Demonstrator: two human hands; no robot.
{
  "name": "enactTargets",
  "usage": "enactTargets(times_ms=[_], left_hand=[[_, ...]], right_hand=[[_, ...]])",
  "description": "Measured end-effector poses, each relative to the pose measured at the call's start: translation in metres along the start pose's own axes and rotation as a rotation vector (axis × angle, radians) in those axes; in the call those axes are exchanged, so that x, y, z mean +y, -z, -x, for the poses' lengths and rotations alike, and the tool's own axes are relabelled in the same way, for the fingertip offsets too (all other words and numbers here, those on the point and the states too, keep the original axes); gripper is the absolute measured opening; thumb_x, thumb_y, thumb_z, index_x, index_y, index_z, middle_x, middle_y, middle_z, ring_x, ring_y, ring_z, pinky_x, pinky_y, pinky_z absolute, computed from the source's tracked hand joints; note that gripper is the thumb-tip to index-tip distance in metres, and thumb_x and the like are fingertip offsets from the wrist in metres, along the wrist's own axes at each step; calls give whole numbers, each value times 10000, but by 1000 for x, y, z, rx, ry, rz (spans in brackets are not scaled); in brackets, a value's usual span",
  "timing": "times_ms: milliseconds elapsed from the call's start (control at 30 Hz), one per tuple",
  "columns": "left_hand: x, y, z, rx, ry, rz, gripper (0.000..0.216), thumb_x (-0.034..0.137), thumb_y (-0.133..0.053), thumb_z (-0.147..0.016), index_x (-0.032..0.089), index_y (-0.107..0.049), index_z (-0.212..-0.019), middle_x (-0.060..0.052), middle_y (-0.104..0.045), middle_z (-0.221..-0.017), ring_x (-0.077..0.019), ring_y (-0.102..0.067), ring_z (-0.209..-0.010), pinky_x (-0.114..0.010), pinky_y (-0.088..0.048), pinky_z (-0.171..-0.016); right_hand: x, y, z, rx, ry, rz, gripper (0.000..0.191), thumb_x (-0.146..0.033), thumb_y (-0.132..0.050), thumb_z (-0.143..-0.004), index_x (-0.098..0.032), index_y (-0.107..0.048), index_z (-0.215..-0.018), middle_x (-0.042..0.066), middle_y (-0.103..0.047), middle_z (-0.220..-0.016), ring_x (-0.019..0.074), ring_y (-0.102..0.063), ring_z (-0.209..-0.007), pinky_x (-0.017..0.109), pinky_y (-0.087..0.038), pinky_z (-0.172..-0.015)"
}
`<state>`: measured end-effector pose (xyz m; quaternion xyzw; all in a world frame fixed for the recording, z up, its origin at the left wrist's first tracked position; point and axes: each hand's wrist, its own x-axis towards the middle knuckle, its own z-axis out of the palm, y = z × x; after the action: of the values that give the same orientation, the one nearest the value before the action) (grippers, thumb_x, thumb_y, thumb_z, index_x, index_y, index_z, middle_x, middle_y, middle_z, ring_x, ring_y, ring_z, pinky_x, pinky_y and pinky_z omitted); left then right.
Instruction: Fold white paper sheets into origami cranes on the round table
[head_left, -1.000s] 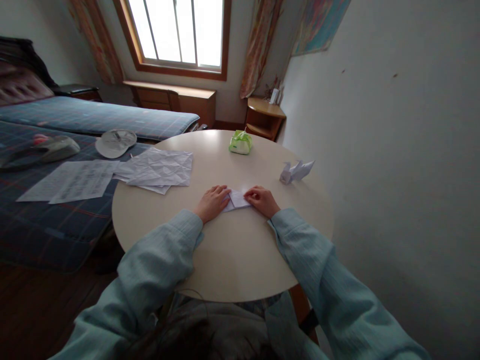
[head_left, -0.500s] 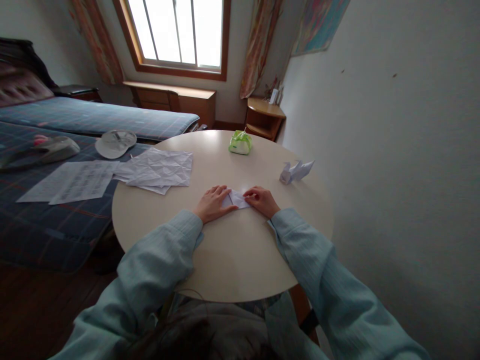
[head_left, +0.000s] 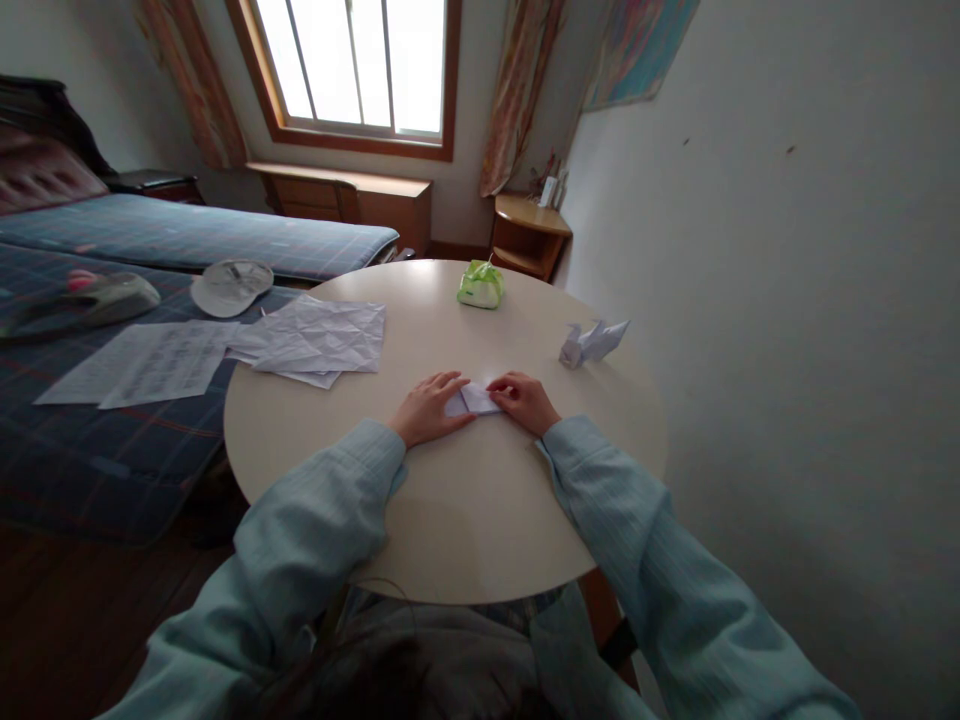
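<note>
A small folded white paper [head_left: 474,399] lies on the round beige table [head_left: 465,510] in front of me. My left hand [head_left: 427,408] rests flat on its left part, fingers stretched out and pressing it down. On the paper's right edge my right hand [head_left: 525,400] has its fingers curled, pinching or pressing the paper. Much of the paper is hidden under the two hands.
A finished white paper figure [head_left: 591,342] stands at the table's right. A green tissue pack [head_left: 481,284] sits at the far side. Creased paper sheets [head_left: 319,338] lie at the left edge. The bed [head_left: 112,420] on the left carries printed sheets and a cap [head_left: 229,284]. A wall is close on the right.
My left hand has slid a little to the right over the folded paper, covering more of it. The right hand has stayed in place.
</note>
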<state>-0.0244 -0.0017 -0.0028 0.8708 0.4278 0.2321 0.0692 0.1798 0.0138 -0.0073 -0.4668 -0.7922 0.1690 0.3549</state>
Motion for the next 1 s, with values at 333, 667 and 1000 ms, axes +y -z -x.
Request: enactTargets(times_ms=[333,667,1000], left_hand=[[2,2,-2,100,51,109,409,409,-467,-788,171,-526,-1116,-89,-542,-1174,-194,-530,-1044,-323,-421,-911],[3,4,-3,126,63,54,335,393,-408,-836,187,-538,-1066,-63,-585,-1106,-183,-583,-955,-296,-466,-826],[5,5,-1,109,-21,-29,355,388,-473,-796,197,-509,-1093,-60,-572,-1130,-187,-570,-986,-302,-475,-825]], right_hand=[[-2,0,0,51,-67,-163,302,-436,-521,-747,-168,-621,-842,47,-623,-798,139,-567,-717,268,-454,-648],[-1,-2,3,16,-47,-212,309,-307,-624,-657,-177,-585,-935,54,-639,-896,160,-603,-791,275,-496,-665],[3,-2,1,117,25,-41,141,-216,-546,-705,-181,-643,-802,39,-656,-787,146,-600,-720,267,-476,-672]])
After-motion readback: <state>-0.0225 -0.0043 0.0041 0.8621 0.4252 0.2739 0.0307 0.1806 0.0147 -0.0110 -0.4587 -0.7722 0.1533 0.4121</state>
